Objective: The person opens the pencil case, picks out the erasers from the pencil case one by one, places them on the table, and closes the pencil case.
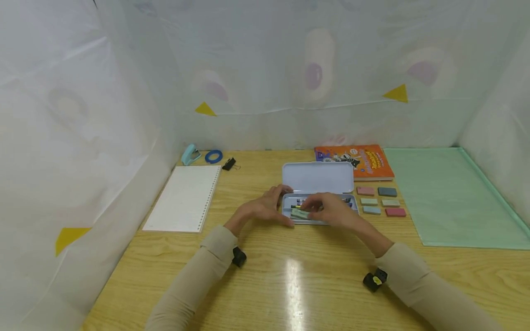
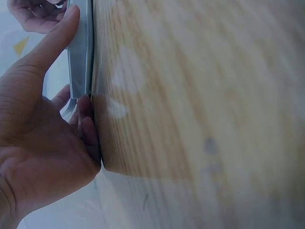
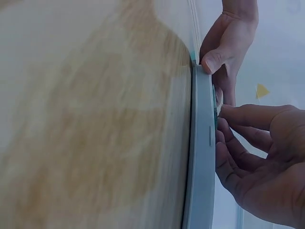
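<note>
A pale blue-grey pencil case (image 1: 318, 177) lies with its lid laid back on the wooden table. My left hand (image 1: 268, 205) holds its left end, thumb at the front corner and fingers toward the back; the left wrist view shows the thumb (image 2: 66, 24) along the case's front wall. My right hand (image 1: 333, 210) reaches over the tray and pinches a green eraser (image 1: 299, 214) at the front left inside it. In the right wrist view the thumb and fingers meet just above the case's front wall (image 3: 202, 143). Pens (image 1: 300, 201) lie behind the eraser, partly hidden by the right hand.
Several coloured erasers (image 1: 369, 202) sit right of the case, with an orange book (image 1: 372, 163) behind them. A green mat (image 1: 459, 197) covers the right side. At left are white punched paper (image 1: 182, 197), a stapler (image 1: 190, 155), blue tape (image 1: 213, 156) and a binder clip (image 1: 229, 163).
</note>
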Demonstrator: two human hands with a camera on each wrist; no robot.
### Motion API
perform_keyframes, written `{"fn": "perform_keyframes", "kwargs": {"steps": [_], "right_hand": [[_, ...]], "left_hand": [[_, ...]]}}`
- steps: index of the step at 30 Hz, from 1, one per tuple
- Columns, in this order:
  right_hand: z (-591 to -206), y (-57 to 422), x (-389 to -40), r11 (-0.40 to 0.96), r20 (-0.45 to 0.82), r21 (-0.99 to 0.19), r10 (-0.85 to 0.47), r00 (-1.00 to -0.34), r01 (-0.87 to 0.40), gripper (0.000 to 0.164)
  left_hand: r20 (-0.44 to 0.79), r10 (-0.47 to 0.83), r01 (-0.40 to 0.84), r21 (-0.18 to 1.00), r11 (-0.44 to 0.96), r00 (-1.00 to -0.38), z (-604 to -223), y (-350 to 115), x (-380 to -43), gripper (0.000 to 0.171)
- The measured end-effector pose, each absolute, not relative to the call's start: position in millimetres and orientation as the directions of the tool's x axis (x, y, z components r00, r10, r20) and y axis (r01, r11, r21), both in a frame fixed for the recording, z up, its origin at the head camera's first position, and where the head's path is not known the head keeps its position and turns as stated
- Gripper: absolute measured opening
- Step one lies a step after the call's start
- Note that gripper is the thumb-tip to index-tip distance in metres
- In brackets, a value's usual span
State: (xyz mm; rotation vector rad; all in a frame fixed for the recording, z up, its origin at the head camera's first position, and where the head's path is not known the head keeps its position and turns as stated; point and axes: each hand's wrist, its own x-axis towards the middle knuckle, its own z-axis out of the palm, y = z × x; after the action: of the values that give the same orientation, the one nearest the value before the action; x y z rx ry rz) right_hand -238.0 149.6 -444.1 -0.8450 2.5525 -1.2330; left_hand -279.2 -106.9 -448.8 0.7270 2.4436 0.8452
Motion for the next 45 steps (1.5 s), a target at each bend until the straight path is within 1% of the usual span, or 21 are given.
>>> {"fn": "perform_keyframes", "kwargs": {"steps": [4, 12, 16, 20, 25, 28, 31, 34, 37, 45], "right_hand": [[-445, 148, -238, 0.502, 0.082, -0.753, -0.57, -0.818, -0.425, 0.022], [-441, 144, -235, 0.613, 0.075, -0.641, -0.548, -0.833, -0.461, 0.017], [-439, 144, -234, 0.624, 0.088, -0.621, -0.546, -0.833, -0.475, 0.015], [-439, 147, -233, 0.597, 0.082, -0.672, -0.527, -0.846, -0.438, 0.014], [-441, 158, -232, 0.529, 0.092, -0.758, -0.492, -0.866, -0.381, 0.018], [-440, 168, -231, 0.513, 0.11, -0.776, -0.463, -0.88, -0.367, 0.018], [-439, 178, -229, 0.511, 0.098, -0.797, -0.419, -0.903, -0.324, 0.016], [-437, 190, -226, 0.506, 0.077, -0.817, -0.379, -0.922, -0.276, 0.017], [-437, 203, -224, 0.491, 0.085, -0.833, -0.344, -0.935, -0.256, 0.018], [-434, 242, -213, 0.477, 0.036, -0.865, -0.253, -0.967, -0.157, 0.033]], "left_hand": [[-0.236, 0.604, 0.324, 0.668, 0.67, -0.761, -448, -107, -280, 0.097], [-0.231, 0.602, 0.327, 0.666, 0.67, -0.764, -451, -106, -280, 0.095], [-0.228, 0.601, 0.328, 0.665, 0.671, -0.766, -451, -105, -279, 0.095], [-0.222, 0.608, 0.334, 0.67, 0.663, -0.762, -450, -106, -279, 0.093], [-0.224, 0.608, 0.333, 0.669, 0.664, -0.762, -453, -106, -280, 0.094], [-0.232, 0.599, 0.328, 0.66, 0.676, -0.766, -457, -106, -283, 0.095], [-0.241, 0.593, 0.323, 0.654, 0.684, -0.769, -459, -106, -285, 0.096], [-0.237, 0.595, 0.325, 0.656, 0.681, -0.768, -457, -107, -284, 0.096], [-0.237, 0.599, 0.325, 0.661, 0.676, -0.765, -452, -107, -283, 0.096], [-0.231, 0.611, 0.331, 0.671, 0.664, -0.757, -449, -107, -280, 0.096]]}}
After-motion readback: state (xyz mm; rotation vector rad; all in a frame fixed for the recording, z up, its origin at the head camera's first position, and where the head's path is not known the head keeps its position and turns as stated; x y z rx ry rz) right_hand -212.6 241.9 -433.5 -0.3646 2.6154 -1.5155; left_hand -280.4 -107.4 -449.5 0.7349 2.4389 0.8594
